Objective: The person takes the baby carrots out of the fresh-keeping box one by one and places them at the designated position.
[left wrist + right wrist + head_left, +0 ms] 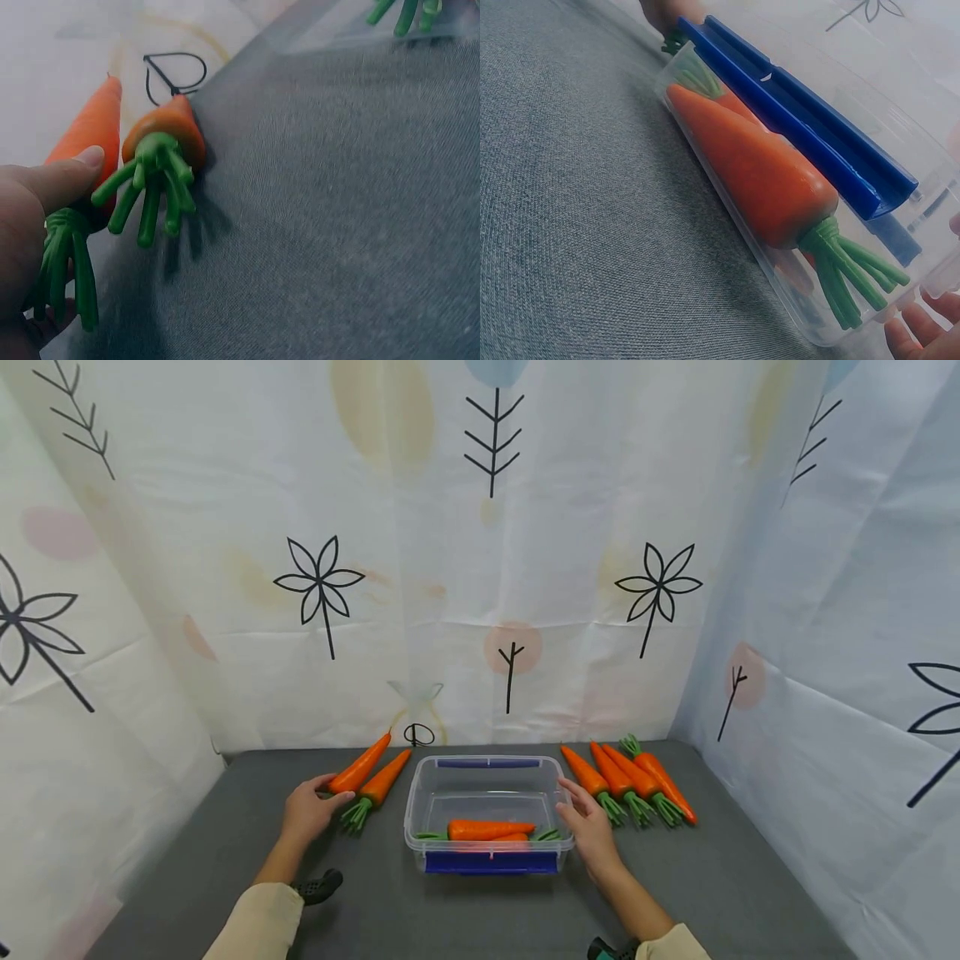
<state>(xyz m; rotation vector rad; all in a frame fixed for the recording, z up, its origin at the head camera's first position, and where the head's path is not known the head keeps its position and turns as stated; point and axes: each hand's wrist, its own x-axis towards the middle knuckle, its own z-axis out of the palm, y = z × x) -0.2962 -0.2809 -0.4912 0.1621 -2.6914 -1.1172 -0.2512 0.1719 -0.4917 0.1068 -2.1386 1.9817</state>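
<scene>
My left hand [306,814] grips an orange carrot [362,766] near its green-stemmed end, with the thumb [71,176] laid across its side. Right beside it rests a second carrot [386,778], its green stems toward me. A clear plastic box [420,802] with blue clips stands in the middle. Two carrots lie inside along its near wall, the upper carrot [750,165] with its stems to the right. My right hand [588,835] is at the box's right wall, fingers loosely extended right at the rim, with nothing held.
Several more carrots [618,772] lie in a row on the grey tabletop [360,910], to the right of the box and behind my right hand. A patterned white curtain [420,568] surrounds the back and sides of the table.
</scene>
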